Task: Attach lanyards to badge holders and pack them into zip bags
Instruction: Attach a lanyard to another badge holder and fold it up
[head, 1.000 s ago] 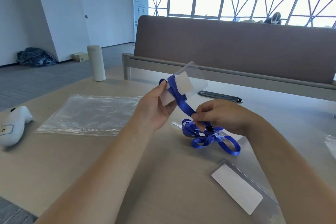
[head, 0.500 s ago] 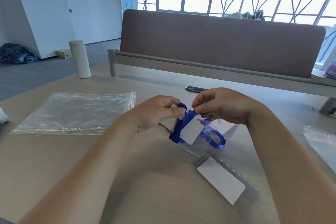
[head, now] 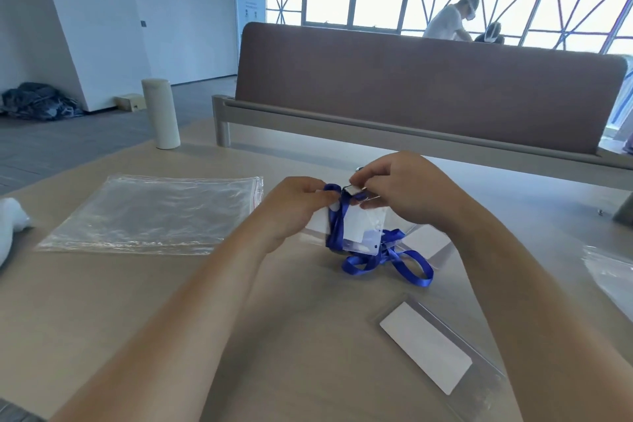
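At the middle of the wooden desk [head: 171, 301], both hands work on one clear badge holder [head: 359, 228] with a white card inside. Left hand [head: 294, 207] pinches the holder's left edge together with the blue lanyard [head: 383, 259]; right hand [head: 404, 190] has fingertips closed on the metal clip [head: 352, 190] at the holder's top. Lanyard loops trail onto the desk beneath. One empty zip bag [head: 154, 212] lies flat to the left. A second badge holder [head: 431, 346] lies nearer the person, right of centre.
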{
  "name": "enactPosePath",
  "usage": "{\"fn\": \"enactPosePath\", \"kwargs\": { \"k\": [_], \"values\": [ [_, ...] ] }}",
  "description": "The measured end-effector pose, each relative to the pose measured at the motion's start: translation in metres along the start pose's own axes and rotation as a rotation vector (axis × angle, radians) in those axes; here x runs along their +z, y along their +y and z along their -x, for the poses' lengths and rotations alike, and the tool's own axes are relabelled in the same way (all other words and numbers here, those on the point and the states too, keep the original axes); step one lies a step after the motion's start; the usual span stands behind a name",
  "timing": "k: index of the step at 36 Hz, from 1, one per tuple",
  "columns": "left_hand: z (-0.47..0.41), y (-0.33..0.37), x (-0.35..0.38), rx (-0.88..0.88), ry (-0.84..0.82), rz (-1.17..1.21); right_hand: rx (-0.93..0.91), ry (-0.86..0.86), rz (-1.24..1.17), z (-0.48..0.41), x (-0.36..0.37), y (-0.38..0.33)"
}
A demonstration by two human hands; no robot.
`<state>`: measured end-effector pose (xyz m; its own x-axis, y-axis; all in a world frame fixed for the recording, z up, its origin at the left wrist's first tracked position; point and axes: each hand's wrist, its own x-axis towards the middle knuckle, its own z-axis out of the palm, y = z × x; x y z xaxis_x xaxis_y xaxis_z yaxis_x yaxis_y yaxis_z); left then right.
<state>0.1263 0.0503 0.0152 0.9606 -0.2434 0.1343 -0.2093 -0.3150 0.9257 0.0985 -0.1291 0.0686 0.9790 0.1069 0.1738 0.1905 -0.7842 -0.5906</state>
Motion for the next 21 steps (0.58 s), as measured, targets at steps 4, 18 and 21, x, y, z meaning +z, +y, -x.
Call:
{"fn": "enactPosePath", "kwargs": {
  "k": [4,18,21],
  "values": [
    [0.000,0.001,0.000,-0.052,-0.005,0.055,-0.003,-0.020,0.049,0.001,0.002,-0.002],
    [-0.003,-0.005,0.002,-0.049,-0.036,0.214,-0.116,0.133,0.163,-0.004,0.018,0.000],
    [-0.004,-0.007,0.004,-0.032,-0.038,0.188,-0.124,0.139,0.194,-0.005,0.019,0.004]
  ]
}}
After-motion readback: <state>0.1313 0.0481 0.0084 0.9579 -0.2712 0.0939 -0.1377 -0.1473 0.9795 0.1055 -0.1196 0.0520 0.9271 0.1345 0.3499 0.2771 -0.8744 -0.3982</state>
